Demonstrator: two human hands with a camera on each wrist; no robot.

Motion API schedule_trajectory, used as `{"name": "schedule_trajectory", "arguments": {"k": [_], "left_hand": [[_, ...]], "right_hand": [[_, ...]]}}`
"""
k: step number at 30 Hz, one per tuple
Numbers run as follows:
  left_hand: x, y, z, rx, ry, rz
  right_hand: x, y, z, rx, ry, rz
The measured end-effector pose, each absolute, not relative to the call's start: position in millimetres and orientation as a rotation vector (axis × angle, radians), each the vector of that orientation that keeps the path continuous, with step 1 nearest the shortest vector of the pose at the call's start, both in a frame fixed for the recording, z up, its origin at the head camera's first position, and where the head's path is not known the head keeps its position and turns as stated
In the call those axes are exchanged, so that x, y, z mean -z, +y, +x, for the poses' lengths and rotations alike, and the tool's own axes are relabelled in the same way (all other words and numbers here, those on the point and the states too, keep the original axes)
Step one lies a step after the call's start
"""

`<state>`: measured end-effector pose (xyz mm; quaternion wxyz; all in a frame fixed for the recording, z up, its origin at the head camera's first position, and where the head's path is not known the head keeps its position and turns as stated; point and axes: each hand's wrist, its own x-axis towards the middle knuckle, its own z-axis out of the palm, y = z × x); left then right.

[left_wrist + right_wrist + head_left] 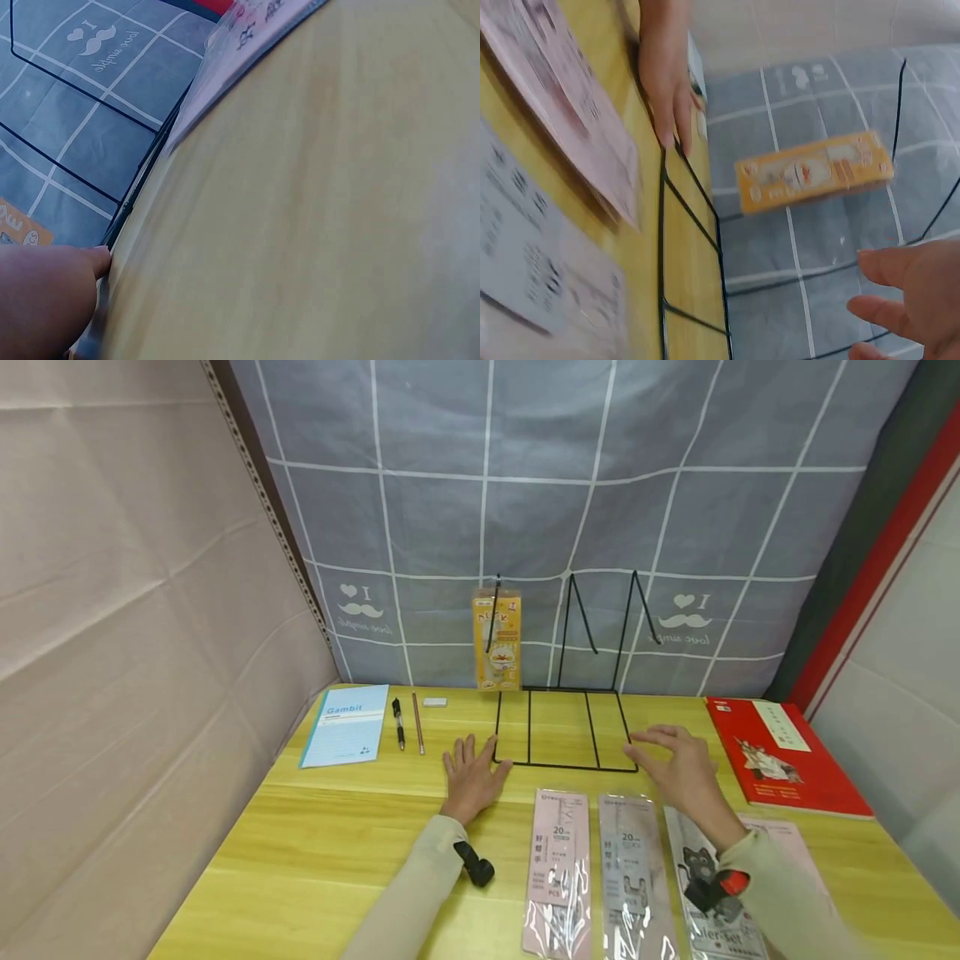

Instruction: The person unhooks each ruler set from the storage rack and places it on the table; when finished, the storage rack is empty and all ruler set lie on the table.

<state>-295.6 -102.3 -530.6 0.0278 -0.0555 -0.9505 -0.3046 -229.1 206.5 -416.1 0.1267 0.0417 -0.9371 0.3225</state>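
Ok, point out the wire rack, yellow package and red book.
Wire rack [564, 767]: head view, near bar of its base.
Yellow package [501, 642]: head view, middle of its front.
Red book [784, 758]: head view, middle of its cover.

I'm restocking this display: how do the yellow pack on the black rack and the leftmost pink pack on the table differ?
The yellow pack hangs upright on the black rack, while the leftmost pink pack lies flat on the table. The yellow pack is orange-yellow; the leftmost pink pack is pale pink with glossy reflections. Both are oblong and printed.
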Motion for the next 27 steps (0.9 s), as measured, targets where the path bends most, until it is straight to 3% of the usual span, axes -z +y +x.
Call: {"name": "schedule_trajectory", "arguments": {"k": [6,13,27], "left_hand": [[527.0,-102.8,-292.1,0.926,-2.932,-0.180],[530.8,-101.0,-293.6,0.925,-2.933,-0.166],[535.1,-102.0,-296.6,0.887,-2.945,-0.160]], "right_hand": [[419.8,225.7,-268.2,-0.940,-2.732,0.134],[451.0,243.3,-303.2,-0.981,-3.036,0.228],[478.3,244.4,-308.8,-0.763,-3.239,0.284]]}}
